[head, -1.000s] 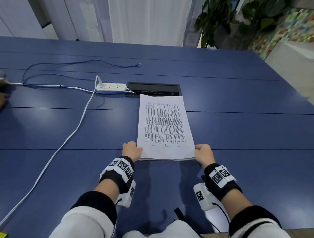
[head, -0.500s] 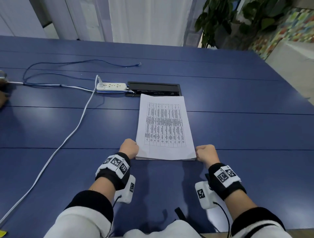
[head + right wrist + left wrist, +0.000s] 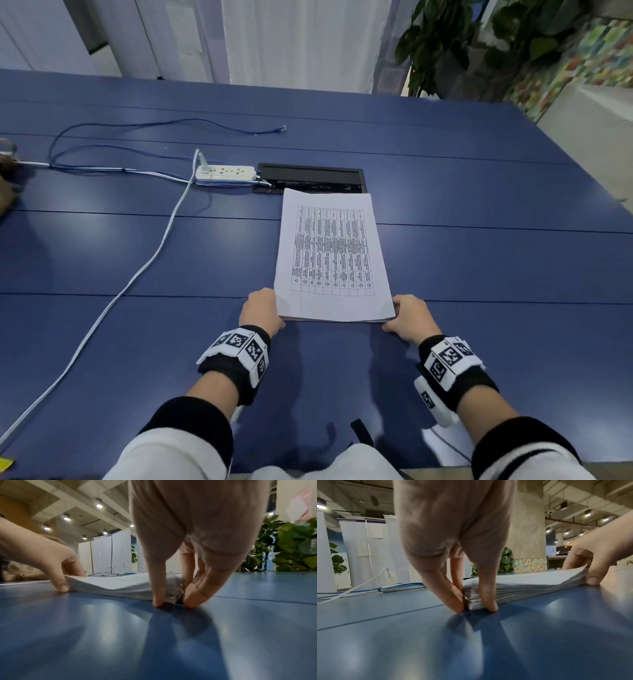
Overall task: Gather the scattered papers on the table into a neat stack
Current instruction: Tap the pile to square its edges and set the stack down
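A stack of white papers [image 3: 332, 253], its top sheet printed with a table, lies lengthwise on the blue table [image 3: 496, 260] in front of me. My left hand [image 3: 262, 310] pinches the near left corner, thumb on the near edge and fingers along the side. My right hand [image 3: 409, 317] grips the near right corner the same way. In the left wrist view my left hand [image 3: 476, 608] brackets the corner of the stack [image 3: 530, 584], fingertips on the table. In the right wrist view my right hand [image 3: 174, 601] holds its corner of the stack [image 3: 120, 585]. Both near corners sit slightly raised.
A white power strip [image 3: 224, 173] and a black cable hatch [image 3: 310, 176] lie just beyond the stack's far end. A white cable [image 3: 147, 260] runs diagonally to the near left, and a blue cable [image 3: 164, 123] loops behind it. Another person's hand [image 3: 7, 192] shows at the left edge.
My right hand, off the corner half a second ago, is back on the near right corner. The left hand stays at its corner. The stack has barely shifted.
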Motion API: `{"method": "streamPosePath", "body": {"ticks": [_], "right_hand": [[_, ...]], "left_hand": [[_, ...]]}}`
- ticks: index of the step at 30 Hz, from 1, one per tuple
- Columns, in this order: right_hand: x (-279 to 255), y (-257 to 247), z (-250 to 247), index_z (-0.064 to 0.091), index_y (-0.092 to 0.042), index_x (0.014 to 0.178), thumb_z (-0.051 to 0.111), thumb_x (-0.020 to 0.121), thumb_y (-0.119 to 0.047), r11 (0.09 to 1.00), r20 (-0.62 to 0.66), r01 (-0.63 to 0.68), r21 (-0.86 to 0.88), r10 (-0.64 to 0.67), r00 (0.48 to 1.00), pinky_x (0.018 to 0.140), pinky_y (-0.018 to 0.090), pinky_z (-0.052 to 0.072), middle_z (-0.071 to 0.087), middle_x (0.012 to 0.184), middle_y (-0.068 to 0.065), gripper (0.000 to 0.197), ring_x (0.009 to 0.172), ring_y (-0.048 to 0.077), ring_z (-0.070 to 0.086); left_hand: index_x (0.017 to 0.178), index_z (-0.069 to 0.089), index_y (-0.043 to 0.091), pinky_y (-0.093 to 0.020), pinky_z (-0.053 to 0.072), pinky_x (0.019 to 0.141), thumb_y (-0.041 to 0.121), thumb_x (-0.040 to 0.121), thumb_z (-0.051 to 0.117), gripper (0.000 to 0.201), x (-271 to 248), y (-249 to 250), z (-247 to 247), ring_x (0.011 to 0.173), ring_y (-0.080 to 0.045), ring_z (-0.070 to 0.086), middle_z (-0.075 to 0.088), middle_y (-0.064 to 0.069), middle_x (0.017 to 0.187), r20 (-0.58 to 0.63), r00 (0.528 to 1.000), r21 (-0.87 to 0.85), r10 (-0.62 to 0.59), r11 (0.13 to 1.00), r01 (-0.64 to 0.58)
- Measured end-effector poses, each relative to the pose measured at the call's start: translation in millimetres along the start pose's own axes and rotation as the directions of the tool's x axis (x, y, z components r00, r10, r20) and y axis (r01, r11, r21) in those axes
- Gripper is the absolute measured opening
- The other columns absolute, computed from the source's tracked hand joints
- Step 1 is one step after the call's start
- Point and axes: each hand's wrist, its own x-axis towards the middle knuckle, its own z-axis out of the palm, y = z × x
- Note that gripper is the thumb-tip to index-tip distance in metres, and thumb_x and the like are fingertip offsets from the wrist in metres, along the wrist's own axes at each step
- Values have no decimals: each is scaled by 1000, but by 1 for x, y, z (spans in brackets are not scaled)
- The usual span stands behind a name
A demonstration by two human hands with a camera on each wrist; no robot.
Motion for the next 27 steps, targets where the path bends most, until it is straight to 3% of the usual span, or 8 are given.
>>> {"method": "streamPosePath", "body": {"ticks": [6, 9, 12, 16, 20, 23, 27], "right_hand": [[1, 5, -1, 70, -4, 89, 73, 69, -7, 1000, -69, -7, 16, 8, 998, 76, 29, 50, 71, 90, 10, 21, 87, 25, 66], [0, 5, -4, 66, -2, 96, 75, 69, -10, 1000, -70, 10, 10, -10, 997, 77, 30, 47, 69, 93, 11, 29, 90, 26, 63], [-1, 6, -9, 65, 0, 98, 75, 68, -11, 1000, -45, 17, 21, -16, 999, 77, 31, 47, 69, 93, 14, 34, 90, 29, 62], [-3, 4, -10, 68, -3, 98, 74, 68, -9, 998, -12, 25, 61, -24, 1000, 75, 27, 46, 72, 91, 11, 31, 90, 25, 65], [-5, 3, -10, 68, -6, 102, 74, 70, -8, 995, -18, 35, 98, -34, 999, 69, 21, 40, 72, 93, 8, 33, 86, 21, 63], [-6, 3, -9, 68, -7, 104, 74, 70, -9, 995, -21, 27, 97, -25, 999, 69, 21, 38, 69, 87, 6, 34, 86, 20, 62], [-6, 3, -8, 68, -8, 105, 73, 70, -8, 992, -12, 27, 125, -26, 1000, 72, 19, 38, 72, 94, 6, 35, 91, 20, 64]], "left_hand": [[81, 70, 6, -31, 54, 77, 9, 65, 75, 18, 1, -13, 2, 85, -24, 68, 73, -8, 86, -4, 1000, -202, 21, 979, -21], [95, 68, 8, -35, 52, 85, 9, 60, 80, 37, 4, -19, 2, 89, -23, 66, 71, -5, 91, -49, 998, -284, 42, 957, -54], [100, 66, 9, -36, 52, 86, 9, 56, 82, 47, 4, -24, 0, 89, -25, 64, 67, -7, 95, -91, 993, -282, 69, 955, -93], [89, 73, 11, -28, 49, 78, 11, 60, 82, 30, 2, -26, -2, 84, -22, 61, 67, -4, 87, -54, 993, -226, 101, 968, -111], [111, 64, 12, -30, 47, 83, 8, 58, 83, 56, 2, -27, -8, 87, -21, 56, 60, -4, 95, -109, 992, -275, 59, 958, -87], [106, 65, 6, -21, 46, 70, -4, 60, 78, 49, 1, -25, -11, 76, -15, 56, 58, 3, 78, -14, 997, -321, 80, 944, -80], [105, 67, 1, -16, 46, 60, -10, 60, 75, 46, 2, -27, -8, 71, -15, 57, 62, -1, 75, 103, 993, -377, 49, 926, -6]]}}
